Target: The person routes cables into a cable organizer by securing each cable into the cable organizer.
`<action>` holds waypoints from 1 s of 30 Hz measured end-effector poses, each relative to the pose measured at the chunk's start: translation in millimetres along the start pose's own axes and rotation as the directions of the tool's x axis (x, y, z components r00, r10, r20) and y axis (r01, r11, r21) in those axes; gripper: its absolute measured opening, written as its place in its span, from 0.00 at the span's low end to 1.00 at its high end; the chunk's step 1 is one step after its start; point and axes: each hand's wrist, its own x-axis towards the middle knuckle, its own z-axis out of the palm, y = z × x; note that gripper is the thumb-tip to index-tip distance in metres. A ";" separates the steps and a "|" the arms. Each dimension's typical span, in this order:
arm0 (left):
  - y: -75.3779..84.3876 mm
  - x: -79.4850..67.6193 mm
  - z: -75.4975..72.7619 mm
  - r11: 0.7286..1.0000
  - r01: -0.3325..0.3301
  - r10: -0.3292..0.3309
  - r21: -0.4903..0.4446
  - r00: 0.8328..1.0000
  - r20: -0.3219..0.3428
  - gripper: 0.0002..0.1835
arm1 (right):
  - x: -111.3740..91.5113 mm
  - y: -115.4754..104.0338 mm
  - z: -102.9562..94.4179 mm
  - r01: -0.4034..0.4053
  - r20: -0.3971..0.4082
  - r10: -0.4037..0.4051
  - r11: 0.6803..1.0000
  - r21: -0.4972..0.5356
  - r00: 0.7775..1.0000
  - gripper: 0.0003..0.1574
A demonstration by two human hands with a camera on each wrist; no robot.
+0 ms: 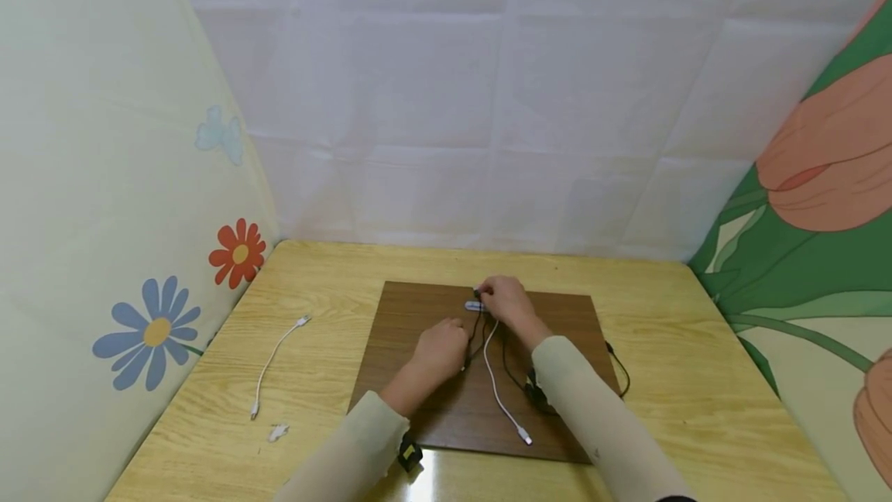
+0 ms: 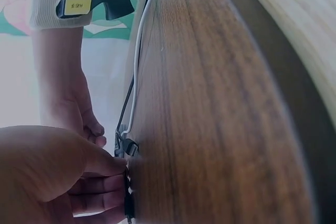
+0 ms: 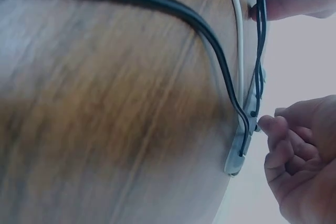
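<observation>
A grey-blue cable clip (image 1: 474, 306) lies near the far edge of a brown wood-grain board (image 1: 418, 308). Black cables (image 3: 261, 35) and a white cable (image 1: 495, 386) run through its slots. My right hand (image 1: 508, 302) is at the clip, thumb and index fingertip pinching a black cable at its far side; the fingertips partly hide that spot. Closer to me, my left hand (image 1: 440, 348) pinches a black cable between thumb and fingers, at the dark piece (image 2: 129, 203) over the board. A black plug (image 2: 130, 147) shows beside the left thumb.
Left of the board, a short white cable (image 1: 270, 369) and a small white scrap (image 1: 278, 432) lie on the yellow wood table (image 1: 320, 386). A black cable loop (image 1: 625, 378) hangs over the board's right edge. Printed cloth and a white sheet (image 1: 418, 99) enclose the table.
</observation>
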 end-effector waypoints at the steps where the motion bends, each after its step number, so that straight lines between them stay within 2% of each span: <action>1: -0.1 0.0 -0.2 1.000 0.001 -0.001 -0.003 1.000 0.005 0.03 | -0.7 0.7 -1.1 0.003 -0.002 -0.003 1.000 -0.002 1.000 0.12; 7: -2.6 -1.1 -1.3 0.998 0.001 0.001 -0.065 1.000 0.030 0.04 | -8.7 5.5 -11.2 0.014 0.008 -0.014 0.999 -0.036 1.000 0.12; 10: -5.2 -1.6 -0.7 0.994 0.015 -0.009 -0.112 0.999 0.050 0.07 | -14.2 9.0 -17.4 0.012 0.037 -0.010 0.999 -0.052 0.999 0.13; 14: -9.4 -3.5 -0.8 0.987 0.036 -0.029 -0.157 0.999 0.046 0.09 | -21.0 17.5 -23.6 0.010 0.084 -0.004 0.998 -0.069 0.996 0.14; 18: -14.2 -7.4 -2.6 0.986 0.052 -0.046 -0.158 0.998 0.042 0.07 | -27.8 27.1 -28.2 0.018 0.113 -0.009 0.997 -0.081 0.994 0.15; 23: -21.7 -13.4 -4.9 0.987 0.072 -0.062 -0.144 0.995 0.072 0.07 | -39.6 35.9 -33.9 0.049 0.161 -0.026 0.989 -0.141 0.987 0.20; 30: -35.6 -24.4 -7.2 0.990 0.072 -0.067 -0.120 0.997 0.041 0.07 | -62.7 46.4 -40.6 0.110 0.221 -0.071 0.979 -0.169 0.973 0.29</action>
